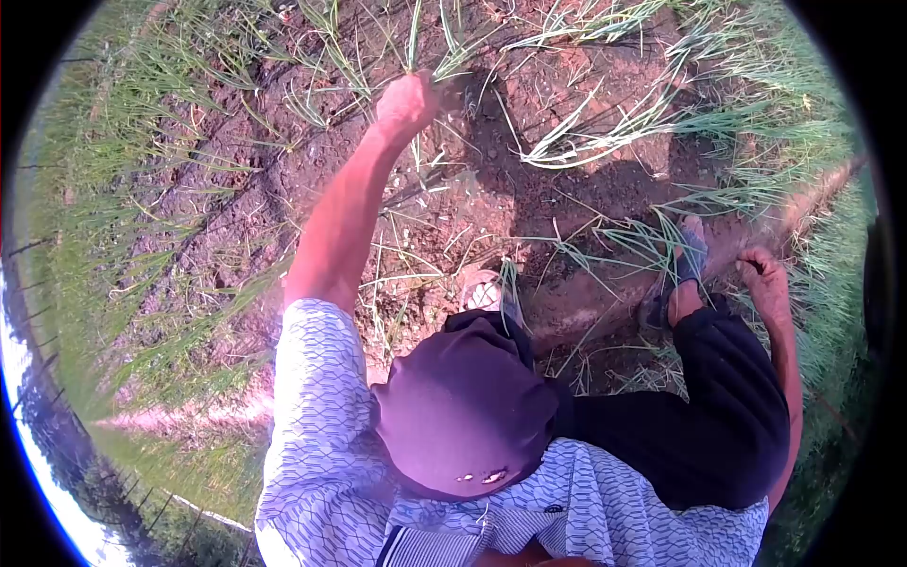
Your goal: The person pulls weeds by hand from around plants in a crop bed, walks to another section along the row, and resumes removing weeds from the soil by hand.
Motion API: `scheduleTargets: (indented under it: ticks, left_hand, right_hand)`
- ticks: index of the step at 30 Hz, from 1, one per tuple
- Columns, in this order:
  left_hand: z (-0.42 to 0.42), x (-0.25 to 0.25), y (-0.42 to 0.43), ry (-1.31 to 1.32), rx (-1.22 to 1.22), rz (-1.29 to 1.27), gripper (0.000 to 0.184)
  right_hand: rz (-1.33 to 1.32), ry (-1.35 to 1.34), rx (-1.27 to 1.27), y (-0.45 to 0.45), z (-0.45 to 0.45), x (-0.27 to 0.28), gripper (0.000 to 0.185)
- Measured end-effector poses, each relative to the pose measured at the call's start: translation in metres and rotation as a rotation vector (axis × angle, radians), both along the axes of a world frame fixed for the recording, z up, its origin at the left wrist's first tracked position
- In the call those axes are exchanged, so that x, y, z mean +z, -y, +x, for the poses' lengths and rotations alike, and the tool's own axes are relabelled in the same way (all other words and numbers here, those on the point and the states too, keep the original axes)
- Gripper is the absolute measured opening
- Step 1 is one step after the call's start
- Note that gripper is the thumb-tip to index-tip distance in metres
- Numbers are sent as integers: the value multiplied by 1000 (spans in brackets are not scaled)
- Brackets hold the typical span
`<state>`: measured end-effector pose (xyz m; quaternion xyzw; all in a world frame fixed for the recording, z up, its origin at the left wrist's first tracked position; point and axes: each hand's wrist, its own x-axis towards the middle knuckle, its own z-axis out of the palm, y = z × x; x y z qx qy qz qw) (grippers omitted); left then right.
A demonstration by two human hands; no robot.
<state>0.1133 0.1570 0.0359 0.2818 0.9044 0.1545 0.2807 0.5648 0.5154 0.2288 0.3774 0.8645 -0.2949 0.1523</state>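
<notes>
My left hand (406,102) reaches forward over the soil, closed in a fist around the base of green, onion-like plants (413,42). Thin leaves rise beyond the fist, and its fingertips are hidden. Off to the right, beside my right foot (694,248), is my right hand (765,283). Its fingers are curved with a gap between them and the thumb, and nothing shows in it. A bundle of long green onion-like leaves (642,248) lies near that foot. Another loose bunch (576,151) lies on the bare soil between the hands.
My bent knee in dark trousers (463,406) takes up the middle foreground, with my left foot (482,291) just past it. Reddish-brown soil (482,203) spreads ahead. Rows of green plants (189,104) stand at the left, and dense growth (822,274) at the right.
</notes>
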Motion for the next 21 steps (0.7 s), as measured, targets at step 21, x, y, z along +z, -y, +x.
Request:
scheduleTargets:
  ticks: [21]
  left_hand:
    - [4,5,96,369,168,89,24]
  right_hand:
    - [-245,-3,-365,-16,89,-60,14]
